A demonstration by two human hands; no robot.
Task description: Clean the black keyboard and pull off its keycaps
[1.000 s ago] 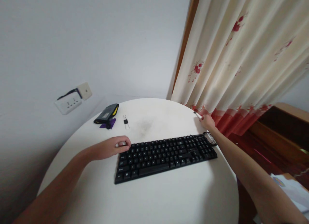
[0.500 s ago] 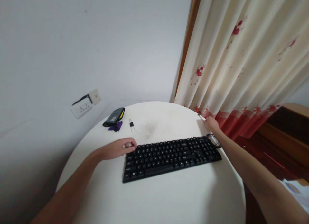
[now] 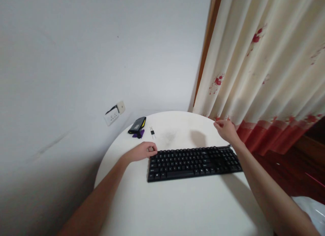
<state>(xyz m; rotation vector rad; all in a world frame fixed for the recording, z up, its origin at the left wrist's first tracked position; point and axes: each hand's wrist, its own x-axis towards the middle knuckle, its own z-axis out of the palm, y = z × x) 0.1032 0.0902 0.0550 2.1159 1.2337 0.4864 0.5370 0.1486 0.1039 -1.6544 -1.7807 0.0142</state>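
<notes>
A black keyboard (image 3: 188, 165) lies flat on the white round table (image 3: 203, 202). My left hand (image 3: 143, 150) rests at its far left corner, fingers curled around a small greyish thing that I cannot make out. My right hand (image 3: 225, 129) is raised over the table's far right edge, with thumb and fingers pressed together. What it pinches, if anything, is hidden. A binder clip (image 3: 152, 132) with wire handles lies beyond my left hand. Part of the keyboard's right end is covered by my right forearm.
A dark grey pouch (image 3: 137, 125) with yellow trim and a purple piece (image 3: 138, 134) lie near the table's far left edge. A wall socket (image 3: 111, 116) is on the wall behind. A flowered curtain (image 3: 254, 77) hangs at the right. Something white (image 3: 308, 209) shows at the lower right.
The view has shifted, so the table appears further right. My right hand has lifted off the table edge; the thin pale thing at its fingertips is out of sight. My left hand stays at the keyboard's corner.
</notes>
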